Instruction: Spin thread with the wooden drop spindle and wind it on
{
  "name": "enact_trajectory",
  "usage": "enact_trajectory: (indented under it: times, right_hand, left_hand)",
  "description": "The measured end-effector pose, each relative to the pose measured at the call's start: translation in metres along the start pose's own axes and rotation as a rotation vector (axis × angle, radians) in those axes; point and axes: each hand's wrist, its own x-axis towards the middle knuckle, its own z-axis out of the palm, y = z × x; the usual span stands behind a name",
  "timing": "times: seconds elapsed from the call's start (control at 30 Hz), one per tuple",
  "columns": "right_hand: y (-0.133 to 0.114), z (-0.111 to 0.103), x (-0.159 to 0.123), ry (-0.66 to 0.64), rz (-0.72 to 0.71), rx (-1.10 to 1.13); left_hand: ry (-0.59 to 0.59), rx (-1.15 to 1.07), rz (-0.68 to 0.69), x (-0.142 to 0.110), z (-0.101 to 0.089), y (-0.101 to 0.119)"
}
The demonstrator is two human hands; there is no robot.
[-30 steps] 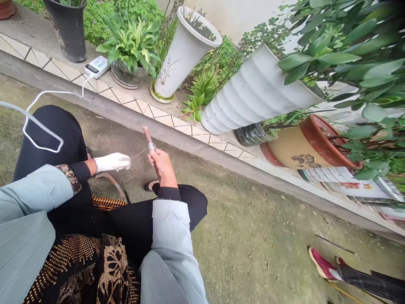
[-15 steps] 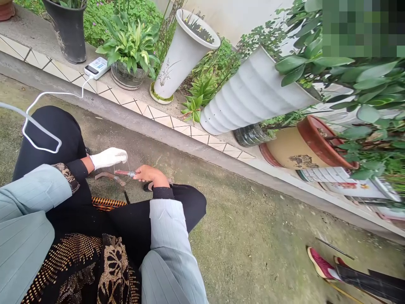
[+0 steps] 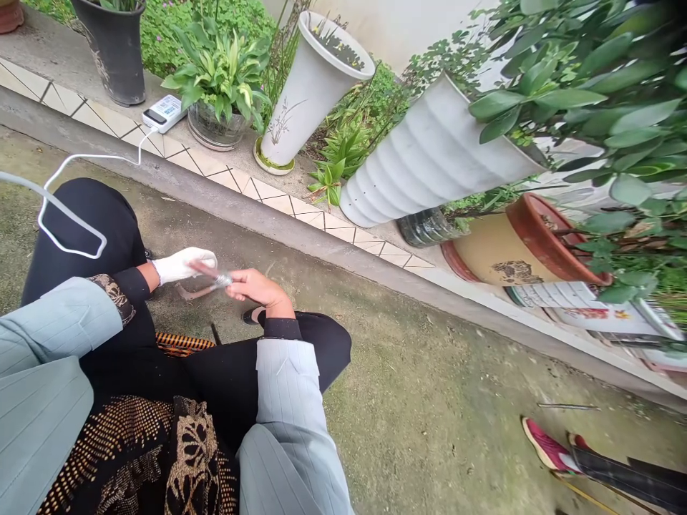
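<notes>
Clamping the stick (image 3: pixel 207 272) in the right hand (image 3: pixel 256 286) just behind the silver wrap (image 3: pixel 222 280), probably for steadying that part beside the gloved left hand (image 3: pixel 179 265). Spanning between both hands above the ground (image 3: pixel 408 379), pointing leftward and slightly forward, tilting its long axis slightly off crosswise. Blurring near the left hand, leaving any grip impossible to tell.

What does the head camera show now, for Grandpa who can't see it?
A bare right hand grips a blurred brown stick with silvery wrapping, close to a white-gloved left hand. Beyond them, potted plants line a ledge with a tiled edge.
</notes>
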Motion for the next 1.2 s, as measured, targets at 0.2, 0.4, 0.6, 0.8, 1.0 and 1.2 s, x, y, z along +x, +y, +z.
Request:
enact_trajectory:
  times: [0.2, 0.4, 0.6, 0.8, 1.0, 1.2]
  right_hand:
    - [0.01, -0.023, 0.0, 0.82, -0.047, 0.111]
    - [0.023, -0.019, 0.006, 0.349, 0.454, -0.344]
    - [0.009, -0.001, 0.002, -0.29, 0.193, -0.073]
    - [0.004, -0.002, -0.005, -0.206, 0.017, 0.09]
    - [0.015, -0.011, 0.007, 0.503, -0.001, 0.02]
    - [0.032, -0.017, 0.018, 0.585, 0.284, -0.357]
  left_hand:
    - [-0.227, -0.075, -0.04, -0.004, 0.008, 0.007]
    - [-0.071, 0.097, 0.061, -0.003, -0.005, 0.008]
    - [0.034, 0.118, -0.013, 0.0, -0.009, 0.0]
    - [-0.053, 0.091, -0.015, 0.0, 0.002, -0.007]
    - [-0.23, 0.089, 0.127, -0.003, 0.011, -0.001]
    - [-0.214, 0.242, 0.076, -0.006, 0.011, 0.008]
